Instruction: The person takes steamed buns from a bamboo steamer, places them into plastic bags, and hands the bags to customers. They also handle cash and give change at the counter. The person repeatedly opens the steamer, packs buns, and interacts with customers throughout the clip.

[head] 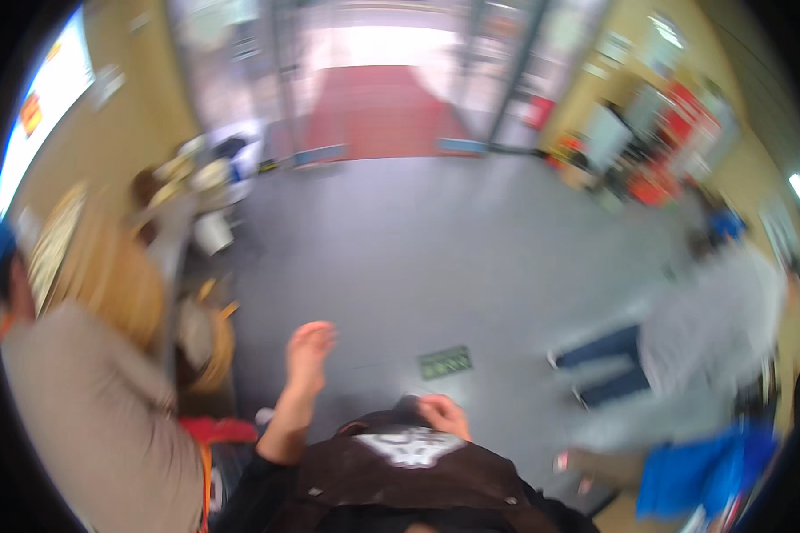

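Note:
I stand on a grey floor (pixel 387 266), wearing a dark brown apron (pixel 400 483) with a white emblem on its chest. My left hand (pixel 311 348) is held out over the floor, fingers loosely bent, and nothing shows in it. Close in front of the apron is my right hand (pixel 445 414), with its fingers curled. A dark shape beside its fingertips is too blurred to name, so whether the hand grips it is unclear. Beyond both hands, a green floor sign (pixel 445 362) with markings lies flat.
A doorway with a red mat (pixel 380 110) lies ahead between glass panels. A person in beige (pixel 93 406) stands close at left by a wooden counter-like piece (pixel 117 286). At right are a person in grey (pixel 707 320) and someone in blue (pixel 690 476). Blurred goods (pixel 650 183) line the right wall.

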A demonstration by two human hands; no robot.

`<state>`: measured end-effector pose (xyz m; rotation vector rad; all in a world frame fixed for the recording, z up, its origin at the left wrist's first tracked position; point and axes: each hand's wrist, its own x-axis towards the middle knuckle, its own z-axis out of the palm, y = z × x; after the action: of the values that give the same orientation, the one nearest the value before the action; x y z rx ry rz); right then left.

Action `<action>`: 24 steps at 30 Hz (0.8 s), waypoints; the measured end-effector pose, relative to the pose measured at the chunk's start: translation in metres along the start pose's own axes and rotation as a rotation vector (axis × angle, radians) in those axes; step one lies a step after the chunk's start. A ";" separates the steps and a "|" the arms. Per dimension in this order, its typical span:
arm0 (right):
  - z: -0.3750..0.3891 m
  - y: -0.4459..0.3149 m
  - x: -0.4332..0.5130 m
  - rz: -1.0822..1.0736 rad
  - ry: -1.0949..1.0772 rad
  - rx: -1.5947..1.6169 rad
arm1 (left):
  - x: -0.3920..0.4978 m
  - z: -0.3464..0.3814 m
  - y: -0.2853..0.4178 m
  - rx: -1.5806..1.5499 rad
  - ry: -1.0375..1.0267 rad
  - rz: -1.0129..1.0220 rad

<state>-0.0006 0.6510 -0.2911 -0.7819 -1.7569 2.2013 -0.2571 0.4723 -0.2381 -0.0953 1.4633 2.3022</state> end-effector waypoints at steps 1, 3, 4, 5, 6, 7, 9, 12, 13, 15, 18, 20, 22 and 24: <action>-0.002 -0.004 0.021 0.077 -0.030 -0.056 | 0.014 0.001 -0.002 0.004 -0.019 0.005; 0.002 -0.008 0.061 0.164 -0.035 -0.071 | 0.039 -0.002 -0.003 -0.011 0.061 -0.047; 0.007 -0.011 0.088 0.164 -0.058 -0.060 | 0.059 -0.005 0.000 -0.020 0.083 -0.065; 0.012 -0.013 0.114 0.183 -0.085 -0.066 | 0.073 -0.013 0.003 -0.035 0.142 -0.051; 0.018 -0.015 0.141 0.195 -0.149 -0.068 | 0.085 -0.020 0.005 -0.052 0.193 -0.042; 0.024 -0.016 0.163 0.205 -0.194 -0.083 | 0.092 -0.030 0.005 -0.069 0.224 -0.024; 0.042 -0.030 0.217 0.208 -0.275 -0.164 | 0.113 -0.049 0.016 -0.103 0.348 0.021; 0.072 -0.064 0.291 0.195 -0.395 -0.253 | 0.133 -0.069 0.034 -0.129 0.644 0.047; 0.077 -0.080 0.314 0.200 -0.421 -0.287 | 0.138 -0.068 0.038 -0.151 0.668 0.066; 0.102 -0.101 0.369 0.153 -0.553 -0.260 | 0.157 -0.073 0.049 -0.201 0.733 0.109; 0.140 -0.117 0.438 0.174 -0.668 -0.382 | 0.174 -0.075 0.058 -0.253 0.847 0.172; 0.170 -0.122 0.475 0.218 -0.714 -0.443 | 0.182 -0.079 0.061 -0.296 0.899 0.163; 0.205 -0.124 0.505 0.244 -0.834 -0.449 | 0.188 -0.089 0.063 -0.327 0.974 0.180; 0.244 -0.125 0.529 0.251 -0.924 -0.462 | 0.196 -0.104 0.069 -0.346 1.060 0.214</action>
<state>-0.5907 0.7338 -0.2784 0.0198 -2.7807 2.5712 -0.4784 0.4152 -0.2791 -1.5093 1.4723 2.7982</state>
